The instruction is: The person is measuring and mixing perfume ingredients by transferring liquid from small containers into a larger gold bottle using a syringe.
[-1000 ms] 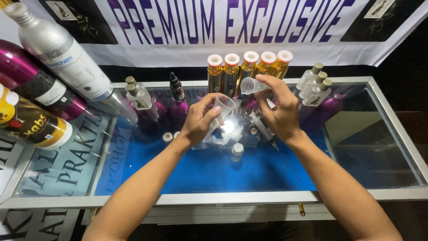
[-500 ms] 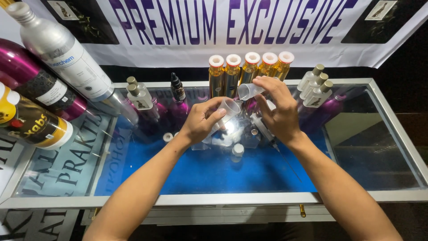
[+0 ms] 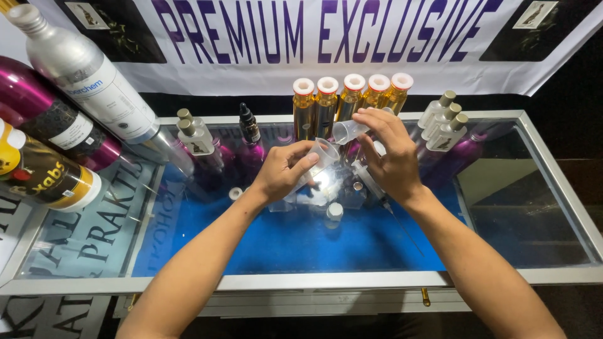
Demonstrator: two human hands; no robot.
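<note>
We hold a clear plastic cup in our left hand, fingers curled round it, just above the glass counter. Our right hand pinches a small clear bottle and tips it on its side toward the cup. We think the pouring is only starting; we cannot see any liquid in the cup. The gold bottles stand behind, capped.
</note>
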